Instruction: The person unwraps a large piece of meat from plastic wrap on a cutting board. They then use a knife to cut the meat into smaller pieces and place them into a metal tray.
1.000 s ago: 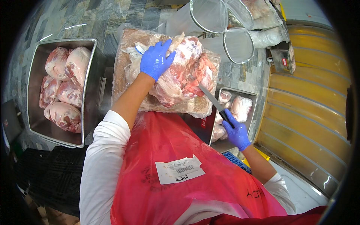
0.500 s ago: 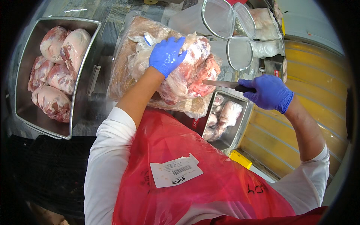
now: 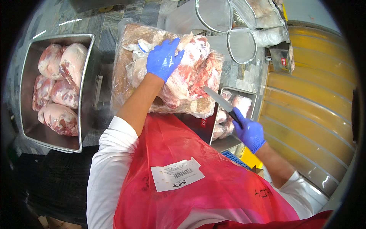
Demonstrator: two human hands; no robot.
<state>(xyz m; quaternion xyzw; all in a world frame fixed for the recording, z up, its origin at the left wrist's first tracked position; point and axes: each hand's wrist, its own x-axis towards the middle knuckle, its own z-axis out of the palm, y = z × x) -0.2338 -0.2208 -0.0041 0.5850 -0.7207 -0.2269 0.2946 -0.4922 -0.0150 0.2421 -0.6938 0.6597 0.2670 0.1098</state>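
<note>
A large raw piece of meat point(image 3: 195, 57) lies on a brown slab wrapped in clear plastic point(image 3: 121, 82). Its right side is cut open and shows ragged pink flesh. My left hand point(image 3: 164, 61), in a blue glove, rests on top of the meat with its fingers curled over it, beside loose whitish film point(image 3: 133, 49). In my right hand point(image 3: 249, 131), gloved in blue too, is a black-handled knife point(image 3: 219, 100). Its blade points up and left, with the tip at the lower right edge of the cut flesh.
A deep metal tub point(image 3: 91, 57) at the left holds several pieces of meat. Another metal tub point(image 3: 249, 91) sits under my knife with more pieces. Metal-rimmed clear containers point(image 3: 244, 47) stand beyond the meat. A ribbed yellow surface point(image 3: 309, 103) lies to the right.
My right hand has come down and left toward me, and the knife has turned from nearly level to a steep slant. My left hand stays on the meat.
</note>
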